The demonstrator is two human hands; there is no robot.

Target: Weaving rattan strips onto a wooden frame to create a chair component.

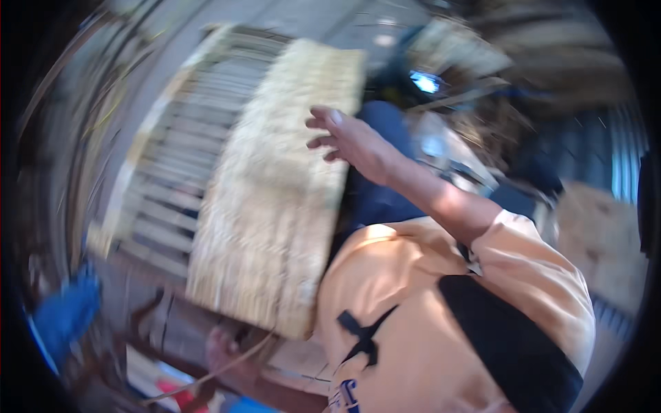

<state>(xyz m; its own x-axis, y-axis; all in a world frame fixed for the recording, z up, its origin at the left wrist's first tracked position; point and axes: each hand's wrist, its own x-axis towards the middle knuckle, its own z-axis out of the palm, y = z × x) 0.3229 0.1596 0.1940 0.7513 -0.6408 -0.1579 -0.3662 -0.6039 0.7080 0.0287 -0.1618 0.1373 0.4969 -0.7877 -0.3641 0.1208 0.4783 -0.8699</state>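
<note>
Over a pale woven panel, my right hand reaches out with its fingers apart and nothing in them. Whether it touches the panel's surface I cannot tell. The panel lies lengthwise on a slatted wooden frame, covering its right side. My left hand is low in the picture, just past the panel's near end, and smeared by motion. A thin pale stick crosses close to it; whether the fingers hold the stick is unclear.
Blue trousers show beside the panel's right edge. At the upper right are a small lit screen and a blurred heap of dry strips. A blue object sits at the lower left. Corrugated sheet stands far right.
</note>
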